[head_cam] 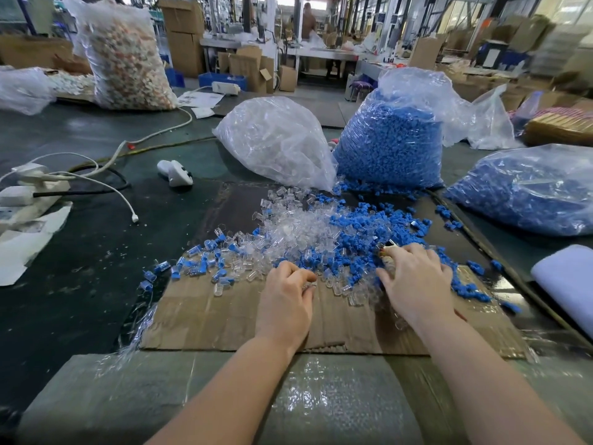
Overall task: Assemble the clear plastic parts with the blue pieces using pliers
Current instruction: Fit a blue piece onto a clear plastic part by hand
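Fingers of the left hand (285, 293) curl, pinching a clear plastic part (310, 285) at the near edge of the pile of clear parts (288, 232). The right hand (414, 277), palm down with fingers bent, grips pliers (386, 248) among blue pieces (362, 232) on the cardboard (224, 316).

Two bare forearms come in from the near edge of the scene, with no sleeve showing on either one up to where the view cuts them off. The left hand (285, 303) and the right hand (417, 284) wear no gloves. No ring, watch or band shows on the fingers and wrists in view.
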`<state>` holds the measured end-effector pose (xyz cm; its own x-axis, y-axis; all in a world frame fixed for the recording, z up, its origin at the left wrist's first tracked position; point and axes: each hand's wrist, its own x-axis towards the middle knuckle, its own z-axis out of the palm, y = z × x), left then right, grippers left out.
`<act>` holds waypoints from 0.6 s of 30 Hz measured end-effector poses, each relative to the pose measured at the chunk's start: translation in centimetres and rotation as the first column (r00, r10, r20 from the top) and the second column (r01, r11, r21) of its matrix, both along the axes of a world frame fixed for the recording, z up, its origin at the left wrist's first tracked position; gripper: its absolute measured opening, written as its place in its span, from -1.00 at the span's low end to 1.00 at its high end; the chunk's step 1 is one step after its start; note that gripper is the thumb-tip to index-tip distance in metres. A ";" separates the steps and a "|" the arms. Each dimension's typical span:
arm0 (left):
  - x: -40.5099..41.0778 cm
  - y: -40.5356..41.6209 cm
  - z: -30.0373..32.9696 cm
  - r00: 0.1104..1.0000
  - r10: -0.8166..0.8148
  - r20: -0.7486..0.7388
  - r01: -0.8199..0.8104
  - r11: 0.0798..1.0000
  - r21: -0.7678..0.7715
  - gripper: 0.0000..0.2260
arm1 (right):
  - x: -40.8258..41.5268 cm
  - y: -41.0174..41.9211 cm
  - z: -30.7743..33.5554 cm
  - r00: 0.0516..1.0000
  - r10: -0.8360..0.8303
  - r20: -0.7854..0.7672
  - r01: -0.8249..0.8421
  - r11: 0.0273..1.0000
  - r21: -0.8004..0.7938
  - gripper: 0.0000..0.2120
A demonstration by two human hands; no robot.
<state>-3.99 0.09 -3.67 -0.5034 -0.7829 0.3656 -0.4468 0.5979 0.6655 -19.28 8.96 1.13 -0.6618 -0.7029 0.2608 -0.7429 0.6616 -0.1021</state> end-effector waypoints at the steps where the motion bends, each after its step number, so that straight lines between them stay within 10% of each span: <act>1: 0.1 0.0 -0.1 1.000 0.005 -0.009 -0.005 1.000 0.006 -0.82 | 0.3 -0.4 0.0 0.999 0.033 0.012 -0.033 0.999 -0.026 -0.69; 18: 0.4 0.3 -0.4 1.000 0.002 0.027 -0.001 1.000 -0.021 -0.73 | 2.3 -3.5 -1.3 0.999 -0.007 0.035 0.010 0.996 -0.090 -0.83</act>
